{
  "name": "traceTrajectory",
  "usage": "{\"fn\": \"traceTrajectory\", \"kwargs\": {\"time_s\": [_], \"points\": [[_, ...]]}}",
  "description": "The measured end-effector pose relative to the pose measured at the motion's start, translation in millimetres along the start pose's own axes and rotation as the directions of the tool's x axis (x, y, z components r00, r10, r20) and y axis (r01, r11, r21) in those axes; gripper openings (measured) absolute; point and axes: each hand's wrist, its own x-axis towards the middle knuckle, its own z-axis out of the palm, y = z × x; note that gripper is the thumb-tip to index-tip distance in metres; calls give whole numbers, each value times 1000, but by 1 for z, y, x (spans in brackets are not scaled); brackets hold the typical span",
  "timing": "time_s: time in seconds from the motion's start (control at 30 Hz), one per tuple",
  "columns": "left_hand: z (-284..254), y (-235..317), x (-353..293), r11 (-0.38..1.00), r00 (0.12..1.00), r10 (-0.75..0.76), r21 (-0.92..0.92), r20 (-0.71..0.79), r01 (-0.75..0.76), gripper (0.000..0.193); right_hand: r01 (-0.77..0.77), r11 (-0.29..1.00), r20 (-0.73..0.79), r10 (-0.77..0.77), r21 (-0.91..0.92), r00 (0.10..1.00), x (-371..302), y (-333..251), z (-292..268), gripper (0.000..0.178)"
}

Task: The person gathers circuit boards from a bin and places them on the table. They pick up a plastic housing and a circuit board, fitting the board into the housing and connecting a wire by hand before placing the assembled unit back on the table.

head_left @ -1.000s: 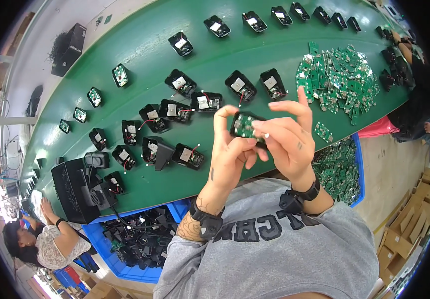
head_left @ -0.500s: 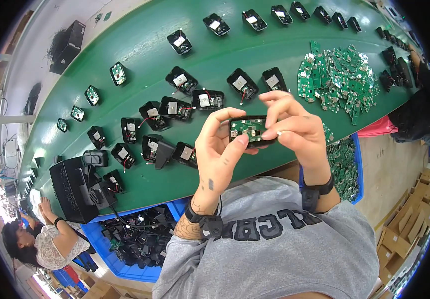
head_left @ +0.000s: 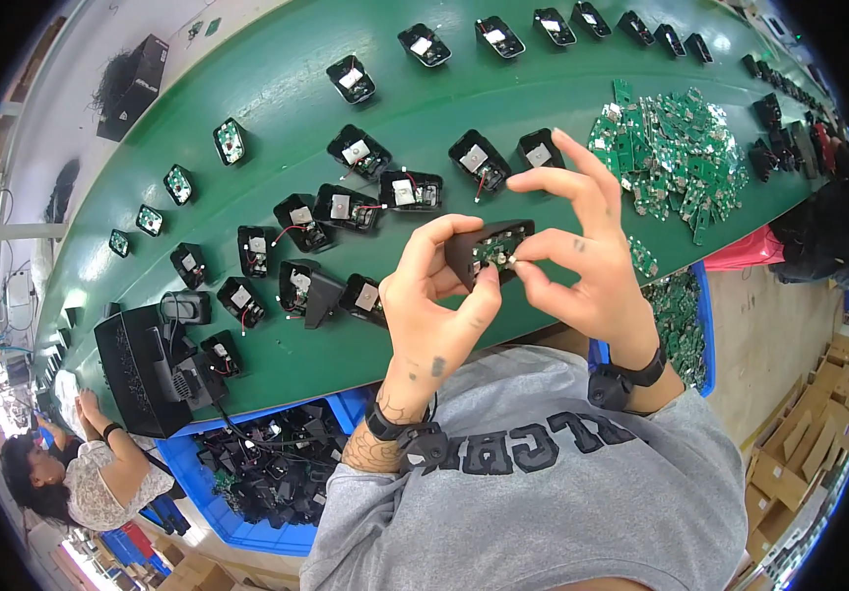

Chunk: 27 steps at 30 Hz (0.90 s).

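Note:
My left hand (head_left: pixel 441 305) grips a black plastic housing (head_left: pixel 464 258) with a green circuit board (head_left: pixel 499 251) set in its open face; the thumb presses on the board's lower edge. The housing is tilted, its open face toward my right hand. At the board's right side, my right hand (head_left: pixel 582 271) pinches a small white piece between thumb and index fingertip, its other fingers raised and spread. The fingertips mostly cover that piece, so its kind is unclear. Just beyond my hands, an open housing (head_left: pixel 479 163) with a white block and a red wire lies on the green surface.
More open housings (head_left: pixel 348 209) lie left of my hands, with a row along the far side. A heap of green circuit boards (head_left: pixel 676 148) is at right. Blue bins (head_left: pixel 277 537) stand below the near edge. A black box-shaped device (head_left: pixel 139 374) and another person (head_left: pixel 99 483) are at left.
The housing has been tilted up toward the right. My right hand's fingertips have moved left onto the board's edge, while its other fingers have lifted. Housings on the far row have shifted slightly left.

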Motion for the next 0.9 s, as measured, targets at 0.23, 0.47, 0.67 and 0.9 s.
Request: {"fn": "traceTrajectory", "kwargs": {"time_s": [0.23,0.47,0.67,0.9], "points": [[2,9,-2,986,998,35,160,54,-43,37,27,999,105,-24,-24,994,1,-3,-2,12],[0,11,-5,967,996,81,240,37,-88,37,13,1000,180,-17,23,983,2,-3,-7,11],[2,6,-5,995,999,38,90,15,-39,39,293,943,76,-285,-155,956,-4,5,0,11],[6,1,-6,972,983,182,154,-20,-177,41,39,999,-81,-37,19,996,-9,-4,16,8]]}}
